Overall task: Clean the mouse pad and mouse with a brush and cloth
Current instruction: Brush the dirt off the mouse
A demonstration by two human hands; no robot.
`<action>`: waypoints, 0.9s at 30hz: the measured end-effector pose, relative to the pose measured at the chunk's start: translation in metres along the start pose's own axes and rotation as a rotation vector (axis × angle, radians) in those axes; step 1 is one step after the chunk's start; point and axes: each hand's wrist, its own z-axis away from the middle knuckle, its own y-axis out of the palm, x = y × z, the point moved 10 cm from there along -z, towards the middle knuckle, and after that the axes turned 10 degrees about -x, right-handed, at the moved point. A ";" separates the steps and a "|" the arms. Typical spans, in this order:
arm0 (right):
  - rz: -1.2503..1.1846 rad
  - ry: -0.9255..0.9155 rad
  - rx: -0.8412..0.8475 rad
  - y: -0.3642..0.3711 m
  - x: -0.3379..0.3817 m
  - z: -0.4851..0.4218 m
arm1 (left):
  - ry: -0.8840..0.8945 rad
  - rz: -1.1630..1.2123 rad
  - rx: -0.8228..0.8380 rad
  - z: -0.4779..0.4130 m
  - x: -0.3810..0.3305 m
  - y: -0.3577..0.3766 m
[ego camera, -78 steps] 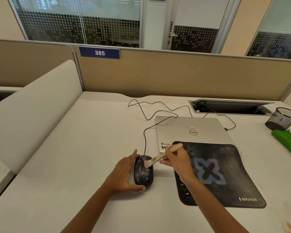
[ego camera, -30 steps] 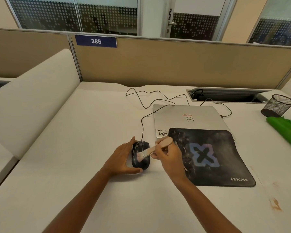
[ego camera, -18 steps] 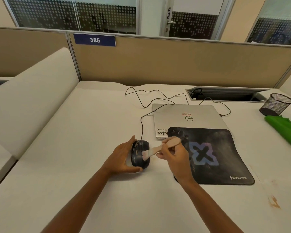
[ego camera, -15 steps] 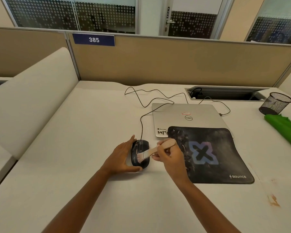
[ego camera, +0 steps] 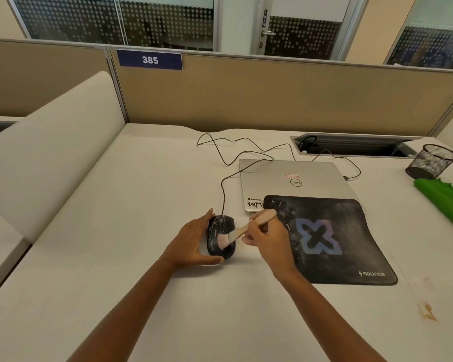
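A black wired mouse [ego camera: 220, 224] lies on the white desk, left of the black mouse pad [ego camera: 338, 244] with a blue X print. My left hand [ego camera: 188, 244] holds the mouse from its left side, thumb wrapped round its near end. My right hand [ego camera: 270, 244] grips a small wooden brush [ego camera: 262, 216] by the handle; its pale bristles rest on the mouse's top. A green cloth [ego camera: 442, 199] lies at the right edge, away from both hands.
A closed silver laptop [ego camera: 298, 178] sits behind the pad, its near edge under the pad. The mouse cable [ego camera: 222, 189] loops back toward an open cable slot [ego camera: 351, 147]. A black mesh cup [ego camera: 432, 163] stands far right. Beige partitions wall the desk's back and left.
The brush has stroked back and forth over the mouse; its bristles now sit nearer the mouse's middle. My left hand has kept its hold on the mouse.
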 end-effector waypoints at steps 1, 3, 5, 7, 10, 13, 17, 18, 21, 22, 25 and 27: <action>0.030 0.006 0.016 -0.003 -0.001 -0.001 | 0.004 0.002 -0.007 0.000 -0.001 -0.001; 0.109 0.017 0.071 -0.005 -0.002 -0.004 | 0.011 0.008 -0.015 0.000 -0.001 -0.002; 0.206 -0.011 0.100 -0.009 0.000 -0.009 | 0.011 0.015 -0.017 0.000 -0.001 -0.002; 0.297 -0.086 0.063 -0.015 0.007 -0.015 | 0.007 0.022 -0.016 0.000 -0.001 -0.002; 0.342 -0.231 0.006 -0.014 0.025 -0.024 | 0.000 0.026 -0.009 0.000 0.000 -0.001; 0.390 -0.360 0.033 0.006 0.036 -0.032 | 0.003 0.018 -0.014 0.000 -0.001 -0.002; 0.419 -0.296 0.136 0.028 0.019 -0.041 | 0.007 0.008 -0.022 0.000 0.000 -0.003; 0.438 -0.305 0.159 0.031 0.016 -0.039 | 0.004 0.008 -0.020 0.000 0.000 -0.002; 0.458 -0.349 0.185 0.024 0.019 -0.029 | 0.002 0.008 -0.014 0.000 0.001 0.000; 0.450 -0.362 0.189 0.020 0.021 -0.024 | 0.005 0.007 -0.015 0.000 0.001 0.000; 0.468 -0.441 0.243 0.009 0.028 0.003 | 0.009 0.014 -0.014 0.000 0.001 0.000; 0.497 -0.494 0.306 0.005 0.027 0.028 | 0.014 0.016 -0.022 -0.001 0.000 -0.001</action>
